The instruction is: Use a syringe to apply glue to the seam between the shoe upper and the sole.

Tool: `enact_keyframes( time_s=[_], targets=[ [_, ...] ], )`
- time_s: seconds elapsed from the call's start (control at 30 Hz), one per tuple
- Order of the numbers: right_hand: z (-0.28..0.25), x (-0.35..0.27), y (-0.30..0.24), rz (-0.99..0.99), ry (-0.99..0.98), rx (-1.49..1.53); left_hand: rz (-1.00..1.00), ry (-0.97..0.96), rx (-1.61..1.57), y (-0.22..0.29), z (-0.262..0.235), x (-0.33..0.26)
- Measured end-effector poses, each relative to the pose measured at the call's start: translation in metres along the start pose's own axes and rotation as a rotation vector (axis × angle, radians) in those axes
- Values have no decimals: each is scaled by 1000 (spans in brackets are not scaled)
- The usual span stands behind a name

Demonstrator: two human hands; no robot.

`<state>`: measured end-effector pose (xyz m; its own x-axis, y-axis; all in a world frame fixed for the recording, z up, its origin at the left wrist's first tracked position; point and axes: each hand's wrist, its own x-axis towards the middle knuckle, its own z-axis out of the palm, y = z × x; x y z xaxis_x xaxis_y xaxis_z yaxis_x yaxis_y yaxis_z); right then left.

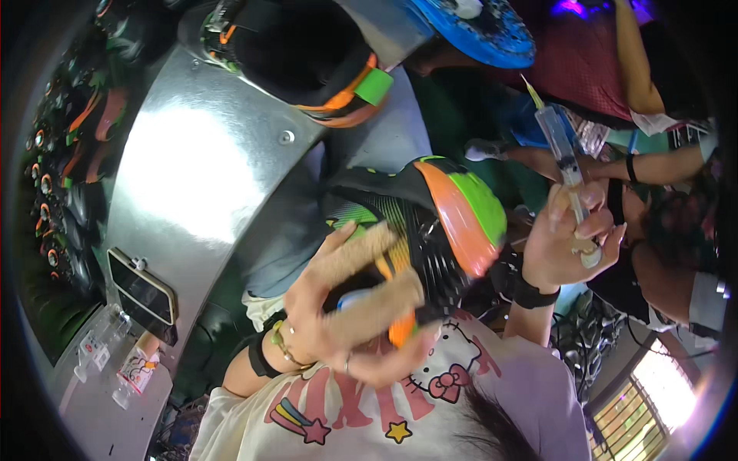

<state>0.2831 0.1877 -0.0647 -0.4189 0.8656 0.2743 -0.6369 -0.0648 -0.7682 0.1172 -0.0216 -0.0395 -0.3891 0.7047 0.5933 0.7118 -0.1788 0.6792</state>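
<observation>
Head view: the left hand (350, 307), at about 6 o'clock from picture centre, has its taped fingers (361, 250) wrapped around a black, orange and green shoe (430, 223), which it holds up at the centre. The right hand (573, 246), at 3 o'clock, grips a syringe (561, 150) with its fingers curled round the barrel, tip pointing up to 12 o'clock, apart from the shoe. The tip could smear the upper if the shoe twists in the grip. A phone (142, 286) lies on the metal table (192, 177) at 9 o'clock.
</observation>
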Motion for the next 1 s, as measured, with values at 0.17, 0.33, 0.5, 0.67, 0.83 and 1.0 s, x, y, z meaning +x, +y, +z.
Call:
enact_keyframes(
  time_s=[0.17,0.33,0.5,0.67,0.83,1.0],
  targets=[
    [10,1,-8,-78,90,-114,-45,19,-11,32,-3,26],
    [4,-3,-1,-82,132,-247,258,-160,152,27,-12,30],
    [12,-3,-7,-116,84,-337,258,-393,379,57,-45,53],
    [23,8,10,-209,-143,-523,412,-273,519,51,-65,73],
    [43,46,16,-246,-270,-783,264,-624,733,31,-101,77],
    [71,86,25,-392,-543,-1359,178,-595,804,6,-114,49]
  ],
)
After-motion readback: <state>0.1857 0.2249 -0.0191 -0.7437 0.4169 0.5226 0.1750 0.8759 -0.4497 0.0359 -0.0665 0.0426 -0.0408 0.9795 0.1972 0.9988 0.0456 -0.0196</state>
